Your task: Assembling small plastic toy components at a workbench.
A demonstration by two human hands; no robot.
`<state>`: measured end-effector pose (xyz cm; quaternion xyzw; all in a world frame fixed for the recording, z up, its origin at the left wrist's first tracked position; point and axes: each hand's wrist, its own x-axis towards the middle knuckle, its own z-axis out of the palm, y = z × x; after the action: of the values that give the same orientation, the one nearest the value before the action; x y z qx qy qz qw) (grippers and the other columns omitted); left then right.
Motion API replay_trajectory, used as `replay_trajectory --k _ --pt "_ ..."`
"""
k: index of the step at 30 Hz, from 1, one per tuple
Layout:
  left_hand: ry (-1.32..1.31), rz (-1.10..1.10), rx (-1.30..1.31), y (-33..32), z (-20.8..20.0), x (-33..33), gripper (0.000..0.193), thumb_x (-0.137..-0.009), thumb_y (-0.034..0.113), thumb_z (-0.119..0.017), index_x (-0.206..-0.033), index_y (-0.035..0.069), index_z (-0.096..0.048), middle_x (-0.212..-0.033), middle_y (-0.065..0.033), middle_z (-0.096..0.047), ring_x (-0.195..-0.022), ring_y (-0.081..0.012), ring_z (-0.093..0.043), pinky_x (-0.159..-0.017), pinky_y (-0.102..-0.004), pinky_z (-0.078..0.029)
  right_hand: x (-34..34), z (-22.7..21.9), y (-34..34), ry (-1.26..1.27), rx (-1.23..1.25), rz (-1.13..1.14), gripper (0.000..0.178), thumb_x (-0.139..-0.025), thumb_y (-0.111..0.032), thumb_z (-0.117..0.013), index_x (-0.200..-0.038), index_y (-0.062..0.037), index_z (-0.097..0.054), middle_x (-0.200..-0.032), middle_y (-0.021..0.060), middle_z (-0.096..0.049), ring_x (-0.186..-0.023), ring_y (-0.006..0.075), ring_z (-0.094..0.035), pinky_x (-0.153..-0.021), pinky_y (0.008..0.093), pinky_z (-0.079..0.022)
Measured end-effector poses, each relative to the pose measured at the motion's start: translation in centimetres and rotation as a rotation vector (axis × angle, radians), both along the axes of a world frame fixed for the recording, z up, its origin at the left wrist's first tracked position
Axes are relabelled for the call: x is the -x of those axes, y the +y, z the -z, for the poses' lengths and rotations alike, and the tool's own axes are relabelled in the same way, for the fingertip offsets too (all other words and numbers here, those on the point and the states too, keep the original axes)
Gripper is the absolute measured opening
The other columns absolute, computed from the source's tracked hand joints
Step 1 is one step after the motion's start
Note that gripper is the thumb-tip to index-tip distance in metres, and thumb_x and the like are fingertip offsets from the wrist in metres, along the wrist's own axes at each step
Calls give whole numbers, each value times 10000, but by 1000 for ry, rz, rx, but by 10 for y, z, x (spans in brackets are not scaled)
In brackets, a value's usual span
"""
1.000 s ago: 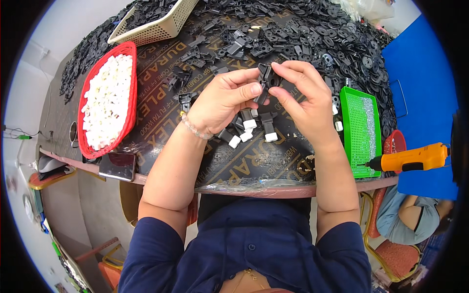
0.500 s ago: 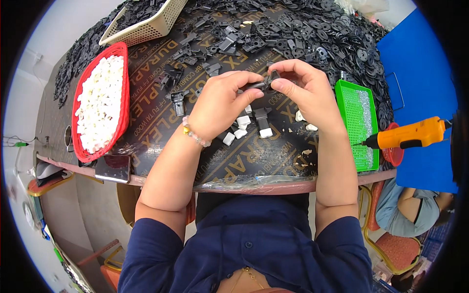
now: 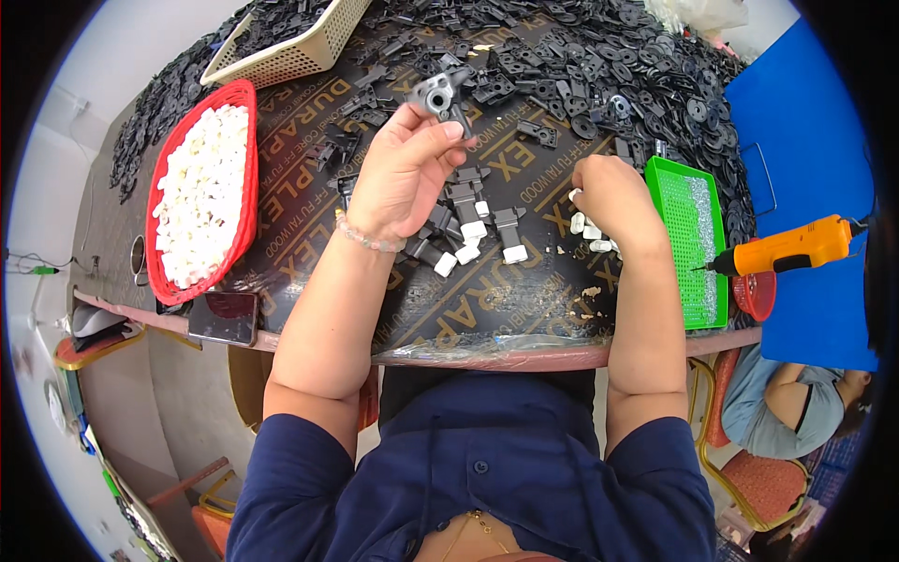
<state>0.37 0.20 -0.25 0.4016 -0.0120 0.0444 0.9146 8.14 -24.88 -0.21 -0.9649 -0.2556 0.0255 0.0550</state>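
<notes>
Raised over the table, my left hand (image 3: 398,178) pinches a black plastic part (image 3: 437,99) with a round hole, between thumb and fingers. My right hand (image 3: 618,199) is lowered at a small pile of white pieces (image 3: 592,231), its fingers curled together. A bit of white shows at those fingertips; the rest of the grip is hidden. Between my arms lie several black parts with white end pieces, one of them a black part (image 3: 507,225) with its white block (image 3: 515,254) toward me.
A red basket (image 3: 251,178) of white pieces stands left, near a phone (image 3: 223,317). Loose black parts (image 3: 646,70) heap across the back, beside a beige basket (image 3: 304,54). At right are a green tray (image 3: 667,245) of small metal pieces and an orange electric screwdriver (image 3: 791,253).
My hands have parted. The left has lifted the black part up and away, turning its round hole into view; the right has let go and moved down right to the white pieces.
</notes>
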Motion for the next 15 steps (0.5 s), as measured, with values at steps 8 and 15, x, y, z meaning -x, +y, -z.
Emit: replay_trajectory --k 8,15 --pt "-8 -44 -76 -12 -10 4 408 -879 6 -712 -1213 50 -483 -978 -56 -670 -916 -180 -672 -766 -277 -529 21 -18 41 610 -1231 36 193 -881 -69 -693 -1058 -3 -657 -977 86 -698 -814 178 -683 -741 297 -543" --pt "-40 -133 -240 -21 -2 4 412 -845 3 -764 -1145 48 -486 -982 -34 -649 -878 -97 -624 -770 -253 -517 35 -4 61 878 -1666 -63 198 -941 -39 -649 -1124 29 -616 -980 122 -701 -862 189 -700 -789 311 -586"
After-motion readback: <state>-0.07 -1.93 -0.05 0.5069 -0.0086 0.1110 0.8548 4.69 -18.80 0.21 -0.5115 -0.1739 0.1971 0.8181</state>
